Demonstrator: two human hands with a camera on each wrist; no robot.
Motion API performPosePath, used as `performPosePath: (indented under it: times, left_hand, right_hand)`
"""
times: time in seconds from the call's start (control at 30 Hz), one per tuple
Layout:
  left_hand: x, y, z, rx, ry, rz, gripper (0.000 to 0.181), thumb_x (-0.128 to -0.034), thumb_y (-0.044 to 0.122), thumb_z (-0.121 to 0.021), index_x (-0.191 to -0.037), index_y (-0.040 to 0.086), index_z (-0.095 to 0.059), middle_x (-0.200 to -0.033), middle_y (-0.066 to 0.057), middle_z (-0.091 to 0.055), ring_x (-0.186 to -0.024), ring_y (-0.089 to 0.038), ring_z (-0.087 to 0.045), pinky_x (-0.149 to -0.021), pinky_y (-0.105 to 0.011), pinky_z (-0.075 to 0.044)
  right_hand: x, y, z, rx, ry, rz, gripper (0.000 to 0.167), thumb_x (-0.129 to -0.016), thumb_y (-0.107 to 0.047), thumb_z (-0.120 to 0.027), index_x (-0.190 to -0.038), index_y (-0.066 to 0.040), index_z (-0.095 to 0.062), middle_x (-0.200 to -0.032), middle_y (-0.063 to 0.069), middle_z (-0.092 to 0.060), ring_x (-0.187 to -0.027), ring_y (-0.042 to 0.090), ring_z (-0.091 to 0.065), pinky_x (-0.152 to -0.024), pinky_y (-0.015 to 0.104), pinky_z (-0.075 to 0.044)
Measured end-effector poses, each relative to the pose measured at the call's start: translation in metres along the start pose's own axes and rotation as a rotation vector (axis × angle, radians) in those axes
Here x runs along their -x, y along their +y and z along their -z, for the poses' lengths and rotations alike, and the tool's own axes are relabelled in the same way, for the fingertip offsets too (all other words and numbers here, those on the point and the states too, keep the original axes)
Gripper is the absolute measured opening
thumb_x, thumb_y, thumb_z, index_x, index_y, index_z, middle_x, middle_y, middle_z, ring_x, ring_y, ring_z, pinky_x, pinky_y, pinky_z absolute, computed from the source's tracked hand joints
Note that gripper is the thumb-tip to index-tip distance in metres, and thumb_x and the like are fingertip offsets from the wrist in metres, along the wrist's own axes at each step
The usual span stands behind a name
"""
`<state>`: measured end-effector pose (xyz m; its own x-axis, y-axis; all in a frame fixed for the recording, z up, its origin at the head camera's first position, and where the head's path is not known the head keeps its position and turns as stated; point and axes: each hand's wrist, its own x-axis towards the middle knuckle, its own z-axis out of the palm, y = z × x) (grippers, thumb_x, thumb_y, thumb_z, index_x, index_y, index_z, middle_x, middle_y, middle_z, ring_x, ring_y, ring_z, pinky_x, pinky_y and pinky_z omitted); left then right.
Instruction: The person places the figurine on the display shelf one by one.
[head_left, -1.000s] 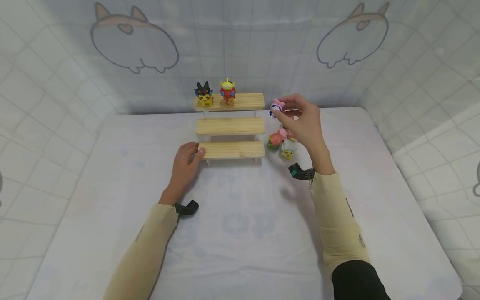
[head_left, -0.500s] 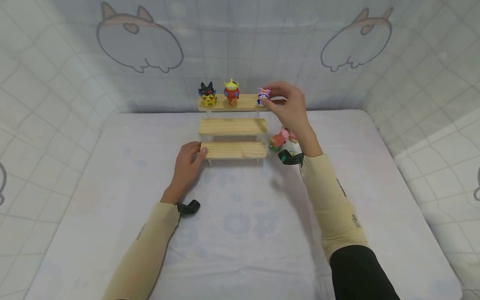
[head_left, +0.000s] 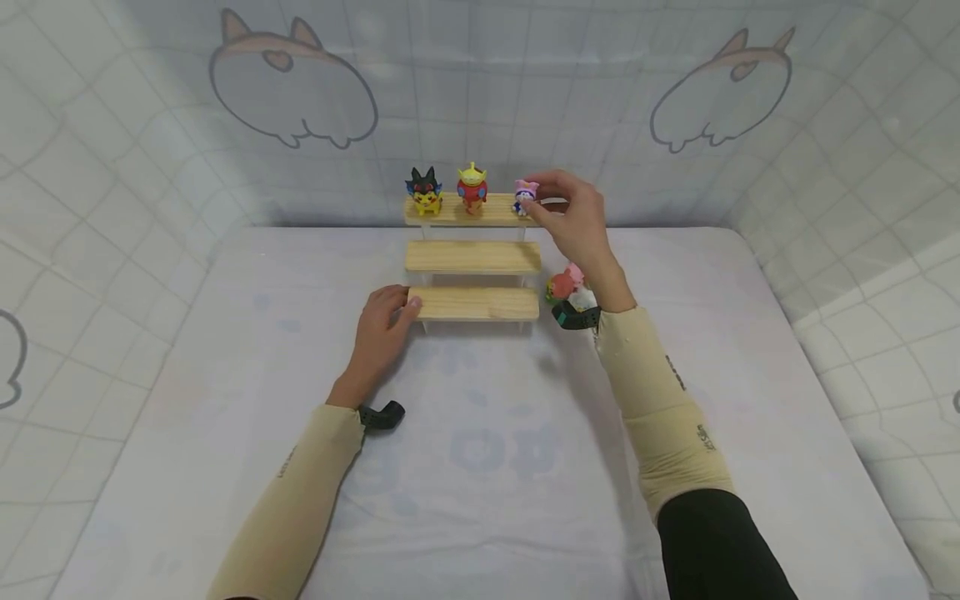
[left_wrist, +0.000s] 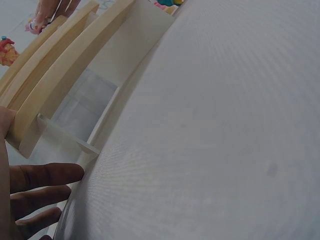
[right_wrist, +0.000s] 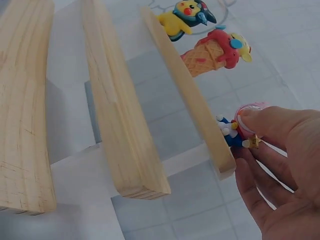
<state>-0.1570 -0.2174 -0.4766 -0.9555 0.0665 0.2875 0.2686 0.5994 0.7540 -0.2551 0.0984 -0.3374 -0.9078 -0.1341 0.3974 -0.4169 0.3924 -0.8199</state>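
Note:
At the right end of the top wooden shelf (head_left: 495, 210), my right hand (head_left: 576, 218) pinches a pink-hooded figure (head_left: 524, 197); in the right wrist view its feet are at the shelf edge. To its left on that shelf stand a red and yellow figure (head_left: 472, 190) and a black-eared yellow figure (head_left: 425, 193). My left hand (head_left: 378, 337) rests against the left end of the lowest shelf (head_left: 474, 304), thumb on top. In the left wrist view the other fingers (left_wrist: 47, 175) extend loosely beside the clear support.
The middle shelf (head_left: 472, 257) holds no figure. Right of the stand, partly behind my right wrist, a red figure (head_left: 560, 287) and a pink one (head_left: 574, 274) lie grouped on the white cloth (head_left: 480, 467). A patterned curtain (head_left: 495, 100) hangs behind the stand.
My right hand has carried the pink-hooded figure leftward from beside the stand onto the top shelf's right end. The left hand keeps its place at the lowest shelf, while the head view has shifted slightly.

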Motion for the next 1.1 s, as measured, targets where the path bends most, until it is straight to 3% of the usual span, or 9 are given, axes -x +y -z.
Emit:
performPosePath:
  times: [0.3,0.53,0.7,0.93,1.1]
  left_hand:
    - [0.001,0.001,0.002,-0.009,-0.012,0.014,0.046,-0.1099,0.037,-0.054,-0.112,-0.004,-0.074,-0.140,-0.021,-0.064,-0.143,-0.037,-0.047,-0.123,-0.057,-0.031]
    - [0.002,0.004,0.002,-0.006,-0.014,0.014,0.046,-0.1100,0.038,-0.054,-0.110,-0.004,-0.074,-0.140,-0.021,-0.064,-0.144,-0.037,-0.047,-0.124,-0.057,-0.031]
    - [0.002,0.006,0.002,-0.005,-0.012,0.012,0.045,-0.1100,0.037,-0.054,-0.110,-0.004,-0.074,-0.141,-0.021,-0.064,-0.144,-0.037,-0.047,-0.124,-0.057,-0.031]
    - [0.004,0.010,0.003,-0.006,-0.022,0.013,0.045,-0.1103,0.036,-0.054,-0.114,-0.004,-0.074,-0.141,-0.020,-0.064,-0.144,-0.037,-0.047,-0.124,-0.057,-0.031]
    - [0.005,0.012,0.006,-0.006,-0.021,0.020,0.045,-0.1107,0.035,-0.054,-0.116,-0.005,-0.073,-0.141,-0.020,-0.064,-0.145,-0.036,-0.046,-0.124,-0.057,-0.030]
  right_hand:
    - [-0.002,0.003,-0.005,0.005,0.001,0.006,0.035,-0.091,-0.006,-0.082,-0.125,-0.006,-0.074,-0.117,0.011,-0.076,-0.107,0.018,-0.070,-0.096,0.036,-0.059]
    - [-0.004,0.004,-0.008,0.022,0.004,0.011,0.034,-0.093,-0.010,-0.082,-0.126,-0.006,-0.074,-0.114,0.011,-0.078,-0.105,0.017,-0.071,-0.094,0.033,-0.059]
    - [-0.002,0.005,-0.006,0.030,0.024,0.004,0.035,-0.092,-0.012,-0.083,-0.126,-0.007,-0.074,-0.114,0.011,-0.077,-0.106,0.018,-0.071,-0.095,0.038,-0.059]
    - [0.005,0.008,0.000,0.001,0.044,-0.015,0.040,-0.093,-0.021,-0.084,-0.131,-0.013,-0.074,-0.120,0.005,-0.077,-0.110,0.015,-0.068,-0.095,0.036,-0.058]
    - [0.014,0.009,0.009,-0.070,0.069,-0.009,0.041,-0.095,-0.018,-0.081,-0.134,-0.010,-0.072,-0.125,0.011,-0.076,-0.115,0.027,-0.067,-0.096,0.037,-0.056]
